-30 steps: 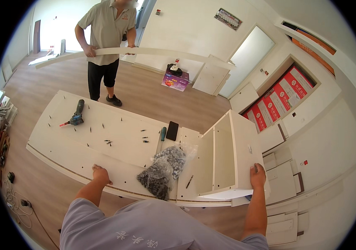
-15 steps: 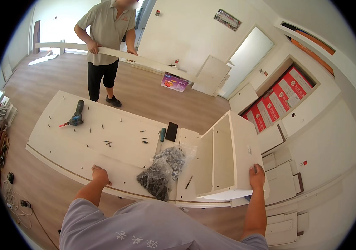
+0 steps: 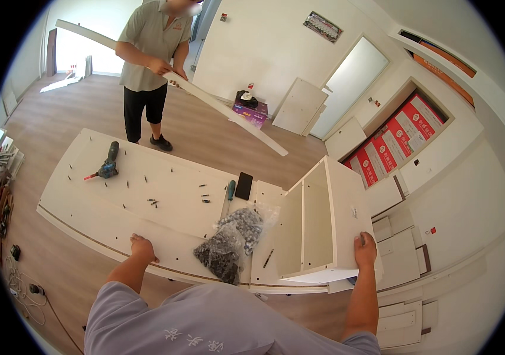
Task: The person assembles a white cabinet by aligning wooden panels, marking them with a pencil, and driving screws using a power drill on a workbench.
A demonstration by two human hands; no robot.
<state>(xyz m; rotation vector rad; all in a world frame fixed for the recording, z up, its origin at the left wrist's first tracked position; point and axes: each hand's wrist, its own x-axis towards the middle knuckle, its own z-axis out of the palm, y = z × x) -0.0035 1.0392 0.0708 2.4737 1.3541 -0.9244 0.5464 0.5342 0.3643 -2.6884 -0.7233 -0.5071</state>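
My left hand (image 3: 143,248) rests on the near edge of a long white panel (image 3: 86,207), fingers lying on its surface and holding nothing. Against the right outer side of a white open box-like cabinet (image 3: 347,228) is my right hand (image 3: 365,251). Its fingers are closed around a small greyish thing too small to make out. The cabinet stands at the panel's right end. Between my hands lie clear plastic bags of dark and silvery small fittings (image 3: 223,251). A slim dark pen-like piece (image 3: 268,258) lies beside them.
On the panel are a cordless drill (image 3: 109,168), scattered screw-like fittings (image 3: 153,203), a screwdriver (image 3: 230,190) and a black phone (image 3: 243,186). Beyond it a co-worker (image 3: 149,65) holds a long white strip (image 3: 223,109). A purple box (image 3: 250,113) and boards (image 3: 403,254) stand by walls.
The co-worker's strip has swung from nearly level to a steep slant, its left end up and right end lower. The co-worker's hands have shifted along it. My hands have stayed in place.
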